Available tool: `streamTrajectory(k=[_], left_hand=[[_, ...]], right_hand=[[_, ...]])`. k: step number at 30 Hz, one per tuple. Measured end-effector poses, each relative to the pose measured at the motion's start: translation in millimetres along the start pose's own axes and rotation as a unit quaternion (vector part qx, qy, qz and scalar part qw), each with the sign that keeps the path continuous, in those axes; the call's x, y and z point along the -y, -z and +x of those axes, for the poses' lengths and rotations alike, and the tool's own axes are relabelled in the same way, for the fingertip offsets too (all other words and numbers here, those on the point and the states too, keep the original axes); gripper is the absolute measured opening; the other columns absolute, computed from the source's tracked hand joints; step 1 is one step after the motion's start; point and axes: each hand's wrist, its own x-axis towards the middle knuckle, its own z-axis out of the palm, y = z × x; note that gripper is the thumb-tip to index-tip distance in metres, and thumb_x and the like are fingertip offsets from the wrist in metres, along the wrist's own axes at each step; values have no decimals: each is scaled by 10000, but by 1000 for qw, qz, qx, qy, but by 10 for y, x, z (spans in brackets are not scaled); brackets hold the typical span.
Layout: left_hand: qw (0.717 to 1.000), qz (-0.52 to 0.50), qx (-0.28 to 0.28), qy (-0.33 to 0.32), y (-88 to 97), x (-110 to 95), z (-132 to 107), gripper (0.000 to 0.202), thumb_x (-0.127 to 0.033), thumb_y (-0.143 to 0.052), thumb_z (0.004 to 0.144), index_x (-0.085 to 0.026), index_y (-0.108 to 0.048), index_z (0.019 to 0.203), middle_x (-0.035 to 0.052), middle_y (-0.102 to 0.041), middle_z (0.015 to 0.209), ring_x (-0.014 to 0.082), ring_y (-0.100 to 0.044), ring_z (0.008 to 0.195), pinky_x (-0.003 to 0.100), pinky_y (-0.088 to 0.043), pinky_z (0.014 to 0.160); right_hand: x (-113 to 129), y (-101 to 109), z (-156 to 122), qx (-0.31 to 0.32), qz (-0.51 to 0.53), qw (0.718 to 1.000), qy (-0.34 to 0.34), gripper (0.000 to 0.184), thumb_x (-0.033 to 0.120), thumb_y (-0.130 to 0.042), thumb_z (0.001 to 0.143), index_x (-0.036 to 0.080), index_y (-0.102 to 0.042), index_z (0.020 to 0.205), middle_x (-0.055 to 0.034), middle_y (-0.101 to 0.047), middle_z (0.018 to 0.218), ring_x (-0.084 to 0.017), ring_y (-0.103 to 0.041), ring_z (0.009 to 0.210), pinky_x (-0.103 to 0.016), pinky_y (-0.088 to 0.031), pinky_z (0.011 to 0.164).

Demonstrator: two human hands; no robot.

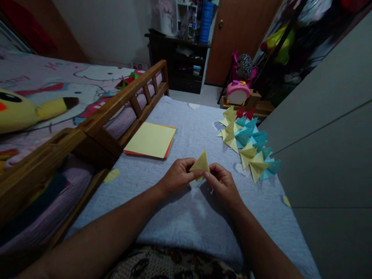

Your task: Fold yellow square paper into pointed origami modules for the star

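Between my two hands, a little above the pale blue bedding, is a small piece of folded yellow paper (201, 162) with a pointed top. My left hand (178, 175) pinches its left side, thumb across the front. On the right edge, the thumb and fingers of my right hand (223, 183) are closed on the same paper. A stack of square paper sheets (151, 140) lies ahead to the left, yellow on top with orange and blue edges showing. To the right stand several folded yellow paper pieces (258, 166) and blue ones (245, 133), with red ones (244, 113) behind.
A wooden bed rail (124, 101) runs along the left, with a second bed and a yellow plush toy (20, 110) beyond it. A grey panel (328, 155) borders the right side. Past the far edge are a dark cabinet (177, 66) and a pink-and-white case (238, 93).
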Motion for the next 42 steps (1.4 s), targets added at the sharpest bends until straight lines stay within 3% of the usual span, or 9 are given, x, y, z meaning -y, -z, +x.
streamTrajectory(k=[4, 10, 16, 23, 29, 33, 37, 42], left_hand=[[999, -5, 32, 20, -1, -14, -7, 299, -390, -774, 754, -125, -696, 869, 20, -627, 758, 130, -529, 668, 256, -403, 624], [996, -15, 75, 49, 50, -39, -16, 355, -445, -782, 741, -110, -703, 830, 4, -602, 693, 104, -489, 600, 218, -365, 552], [996, -21, 68, 46, 75, -5, -3, 320, -406, -785, 740, -107, -700, 818, 2, -602, 681, 95, -481, 580, 209, -360, 539], [996, 22, 75, 52, 34, -25, -18, 299, -398, -769, 752, -112, -733, 833, 22, -634, 691, 115, -519, 601, 227, -377, 558], [996, 26, 79, 37, 23, -2, -17, 233, -356, -739, 767, -141, -735, 857, 18, -632, 697, 107, -494, 586, 227, -362, 530], [989, 45, 130, 50, 43, 30, -32, 206, -344, -694, 767, -147, -719, 820, 11, -608, 668, 105, -473, 567, 235, -352, 521], [983, 47, 166, 62, 33, 52, -47, 165, -307, -653, 744, -148, -679, 778, -6, -570, 643, 99, -451, 542, 231, -340, 507], [982, 64, 166, 61, 6, 48, -42, 185, -319, -652, 720, -145, -653, 785, -1, -568, 685, 113, -475, 586, 220, -343, 511]], right_hand=[[8, -6, 2, 7, -22, 1000, -7, 309, 482, -668, 838, 198, -592, 739, 21, -539, 660, -129, -464, 614, -256, -381, 579], [16, -11, -21, 35, -19, 999, -12, 308, 477, -624, 879, 202, -565, 751, 29, -506, 672, -122, -424, 610, -250, -361, 572], [-2, 24, -21, 55, -17, 998, -17, 285, 462, -596, 910, 206, -579, 785, 44, -479, 658, -114, -385, 580, -242, -335, 548], [-17, 32, 3, 56, -19, 998, -25, 287, 472, -682, 826, 199, -600, 808, 29, -544, 693, -122, -457, 611, -250, -372, 575], [-2, 16, 14, 49, -26, 998, -26, 331, 509, -662, 837, 188, -624, 766, 6, -592, 681, -138, -496, 628, -269, -398, 592], [-10, 15, 27, 59, -7, 998, -31, 295, 467, -733, 782, 186, -644, 780, 5, -603, 687, -135, -520, 624, -265, -405, 587], [20, 1, 34, 41, 9, 999, -26, 299, 455, -722, 794, 187, -613, 718, 24, -544, 638, -116, -470, 576, -251, -371, 545], [60, 26, 27, -8, -8, 1000, -4, 378, 484, -627, 881, 194, -559, 648, 42, -439, 583, -107, -391, 545, -246, -321, 499]])
